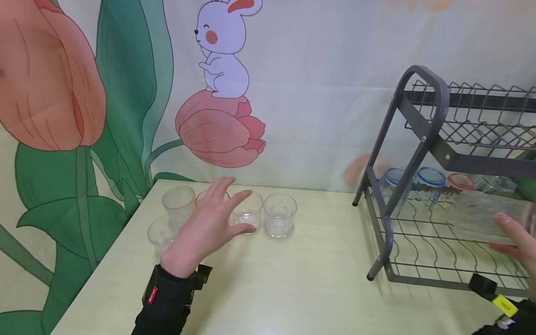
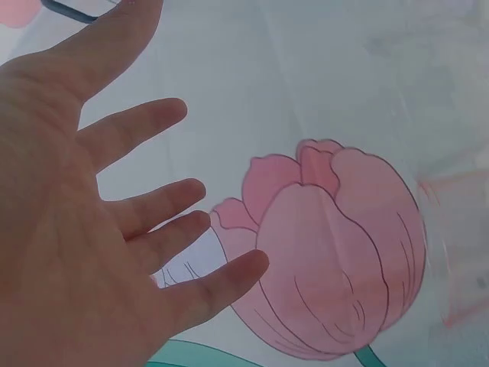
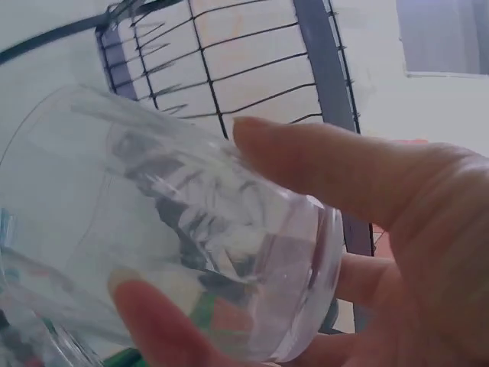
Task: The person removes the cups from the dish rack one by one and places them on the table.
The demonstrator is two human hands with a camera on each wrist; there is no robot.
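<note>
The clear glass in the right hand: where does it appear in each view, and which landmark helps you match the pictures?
Head: the clear glass is at the right, tipped sideways in the right hand.
Left wrist: not in this picture.
Right wrist: large and tilted, left of centre.
Landmark: the dark wire rack, shared by the head and right wrist views.

A pale cream, flat-topped table (image 1: 318, 260) carries a clear, round tumbler (image 1: 177, 200) at its far left corner and another clear tumbler (image 1: 159, 230) just nearer along the left edge. Along the far edge follow a red-rimmed clear tumbler (image 1: 200, 200), partly hidden, and two plain clear tumblers (image 1: 280, 216). Farther right stands a dark grey, two-tier metal wire rack (image 1: 490, 166)
</note>
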